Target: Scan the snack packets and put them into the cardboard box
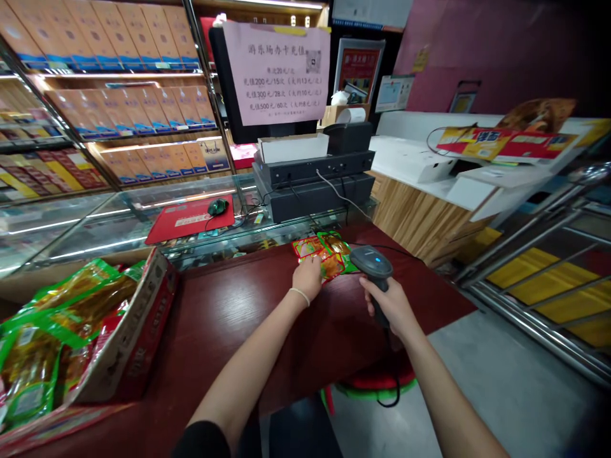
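Observation:
My right hand is wrapped round the handle of a dark barcode scanner, held above the right side of the brown table. A blue light shows on top of the scanner, and its cord hangs below. My left hand, with a pale bracelet at the wrist, has its fingers closed on the near edge of a red-edged snack packet. More snack packets, green- and red-edged, lie just beyond it on the table. The fingertips of the left hand are partly hidden.
A carton of green- and red-edged packets stands at the left. Behind the table are a glass counter with a red mouse pad, a cash drawer, a receipt printer and a monitor bearing a pink notice. Metal railings stand right.

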`<state>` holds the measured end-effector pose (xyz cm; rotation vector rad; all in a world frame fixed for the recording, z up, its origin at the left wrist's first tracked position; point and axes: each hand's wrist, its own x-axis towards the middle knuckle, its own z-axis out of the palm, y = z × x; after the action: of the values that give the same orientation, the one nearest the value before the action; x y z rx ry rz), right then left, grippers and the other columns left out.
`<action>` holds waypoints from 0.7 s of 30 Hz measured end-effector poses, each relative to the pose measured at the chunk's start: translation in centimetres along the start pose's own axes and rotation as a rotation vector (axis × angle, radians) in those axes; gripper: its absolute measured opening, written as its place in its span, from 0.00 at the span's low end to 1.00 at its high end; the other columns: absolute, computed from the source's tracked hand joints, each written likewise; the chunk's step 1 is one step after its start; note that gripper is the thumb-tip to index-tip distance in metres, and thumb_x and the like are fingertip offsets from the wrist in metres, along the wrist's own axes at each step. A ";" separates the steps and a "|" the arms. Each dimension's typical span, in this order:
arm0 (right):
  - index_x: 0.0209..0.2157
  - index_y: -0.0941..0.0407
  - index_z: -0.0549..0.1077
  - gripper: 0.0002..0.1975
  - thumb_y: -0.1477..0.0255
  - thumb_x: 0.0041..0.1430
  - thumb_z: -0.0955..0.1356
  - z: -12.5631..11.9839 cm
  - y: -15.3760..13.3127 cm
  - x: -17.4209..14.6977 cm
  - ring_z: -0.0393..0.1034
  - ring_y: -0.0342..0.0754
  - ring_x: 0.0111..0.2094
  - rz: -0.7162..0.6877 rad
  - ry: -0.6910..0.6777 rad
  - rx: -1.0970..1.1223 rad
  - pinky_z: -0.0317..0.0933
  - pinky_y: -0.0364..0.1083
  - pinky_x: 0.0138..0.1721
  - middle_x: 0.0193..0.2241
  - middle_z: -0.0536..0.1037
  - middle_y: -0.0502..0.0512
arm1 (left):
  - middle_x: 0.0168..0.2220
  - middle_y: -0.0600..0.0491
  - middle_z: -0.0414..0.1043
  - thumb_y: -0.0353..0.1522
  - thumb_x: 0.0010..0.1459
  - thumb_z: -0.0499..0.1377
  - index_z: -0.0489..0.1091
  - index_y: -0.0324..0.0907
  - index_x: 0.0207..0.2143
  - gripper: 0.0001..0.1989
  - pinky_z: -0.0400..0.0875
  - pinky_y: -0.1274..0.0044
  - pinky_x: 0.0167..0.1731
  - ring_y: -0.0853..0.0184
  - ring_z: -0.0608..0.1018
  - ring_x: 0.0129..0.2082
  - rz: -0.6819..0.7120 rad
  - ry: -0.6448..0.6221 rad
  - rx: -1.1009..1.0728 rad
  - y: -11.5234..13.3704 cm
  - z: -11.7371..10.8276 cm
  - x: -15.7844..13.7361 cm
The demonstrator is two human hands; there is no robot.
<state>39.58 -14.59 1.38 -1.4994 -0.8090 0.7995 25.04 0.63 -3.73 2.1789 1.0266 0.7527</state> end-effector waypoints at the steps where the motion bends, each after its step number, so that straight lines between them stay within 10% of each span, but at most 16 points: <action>1: 0.34 0.55 0.67 0.21 0.55 0.51 0.73 0.4 -0.1 0.0 0.61 0.40 0.12 -0.010 -0.018 -0.004 0.55 0.40 0.12 0.16 0.68 0.42 | 0.46 0.38 0.69 0.27 0.53 0.61 0.68 0.40 0.45 0.15 0.61 0.63 0.55 0.51 0.71 0.51 0.000 -0.005 0.000 -0.6 -0.8 -0.7; 13: 0.35 0.55 0.68 0.20 0.55 0.49 0.73 11.0 -3.2 -0.5 0.59 0.40 0.11 -0.027 -0.319 0.035 0.55 0.40 0.12 0.15 0.67 0.41 | 0.38 0.50 0.75 0.37 0.52 0.62 0.69 0.40 0.40 0.15 0.69 0.72 0.42 0.64 0.75 0.38 -0.263 0.380 -0.646 -8.6 -14.5 -10.2; 21: 0.37 0.55 0.68 0.21 0.54 0.51 0.72 20.8 -3.7 -0.1 0.60 0.40 0.11 -0.064 -0.551 0.120 0.56 0.39 0.13 0.16 0.68 0.41 | 0.32 0.59 0.69 0.31 0.51 0.61 0.63 0.50 0.48 0.21 0.63 0.82 0.26 0.75 0.69 0.24 -0.425 0.569 -1.328 -10.4 -16.5 -14.0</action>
<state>21.66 -3.62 3.56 -1.1483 -1.1833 1.2144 1.05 -0.77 -3.72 0.6055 0.7850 1.3392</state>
